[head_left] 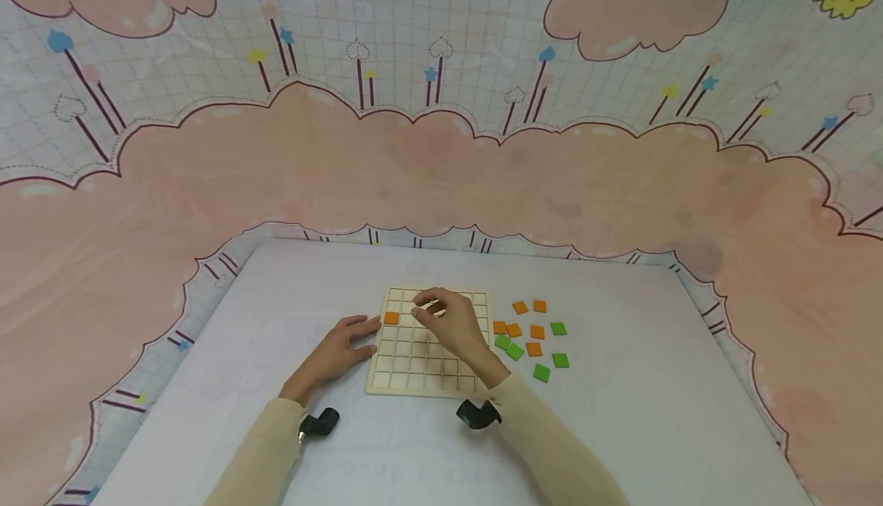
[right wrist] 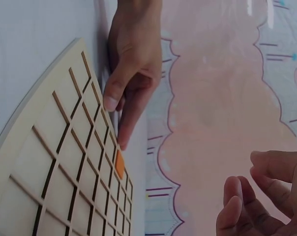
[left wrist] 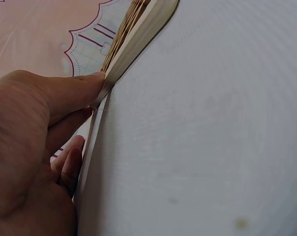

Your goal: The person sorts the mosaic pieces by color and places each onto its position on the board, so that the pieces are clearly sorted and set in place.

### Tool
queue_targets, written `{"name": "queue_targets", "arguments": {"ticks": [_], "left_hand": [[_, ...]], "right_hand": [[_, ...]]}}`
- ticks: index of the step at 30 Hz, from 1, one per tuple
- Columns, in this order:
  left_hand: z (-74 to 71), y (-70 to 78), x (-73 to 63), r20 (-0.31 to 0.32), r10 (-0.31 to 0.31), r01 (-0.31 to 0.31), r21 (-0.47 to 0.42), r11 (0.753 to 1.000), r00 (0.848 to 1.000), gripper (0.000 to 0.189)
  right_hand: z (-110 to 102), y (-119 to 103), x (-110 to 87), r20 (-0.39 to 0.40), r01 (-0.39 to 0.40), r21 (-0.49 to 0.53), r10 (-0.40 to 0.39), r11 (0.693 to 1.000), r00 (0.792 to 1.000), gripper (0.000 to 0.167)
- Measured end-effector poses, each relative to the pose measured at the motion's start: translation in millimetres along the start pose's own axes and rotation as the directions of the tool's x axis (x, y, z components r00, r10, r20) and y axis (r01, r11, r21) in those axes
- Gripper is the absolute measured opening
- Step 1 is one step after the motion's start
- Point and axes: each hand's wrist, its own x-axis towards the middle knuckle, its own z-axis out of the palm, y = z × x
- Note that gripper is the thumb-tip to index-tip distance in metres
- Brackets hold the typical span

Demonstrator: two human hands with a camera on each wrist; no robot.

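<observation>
A pale wooden grid board (head_left: 407, 392) lies on the white table. One orange square tile (head_left: 391, 318) sits in a cell near the board's upper left edge. My left hand (head_left: 343, 349) rests at the left edge, its thumb and fingertips touching the board's side (left wrist: 138, 51). Over the board's upper middle hovers my right hand (head_left: 451, 326), fingers bent and thumb close to the index fingertip. No tile shows between those fingers, in the head view or in the right wrist view, where the right hand (right wrist: 269, 201) is apart from the board.
Right of the board lie loose orange tiles (head_left: 536, 332) and green tiles (head_left: 541, 372), several of each, some touching. A patterned pink and white cloth (head_left: 441, 169) rises behind the table (head_left: 621, 414). Each wrist carries a black camera (head_left: 479, 414).
</observation>
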Motion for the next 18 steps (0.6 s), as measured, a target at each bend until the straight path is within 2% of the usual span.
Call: {"name": "queue_targets", "arguments": {"ticks": [12, 18], "left_hand": [[0.1, 2.0, -0.8, 0.007, -0.002, 0.002, 0.000, 1.000, 1.000, 0.057], [-0.7, 3.9, -1.2, 0.004, -0.002, 0.002, 0.004, 1.000, 1.000, 0.056]], "right_hand": [[-32, 24, -15.6, -0.091, -0.011, 0.012, 0.012, 1.000, 0.996, 0.018], [-48, 35, -20.6, -0.108, -0.062, -0.004, 0.061, 0.998, 0.992, 0.018]]}}
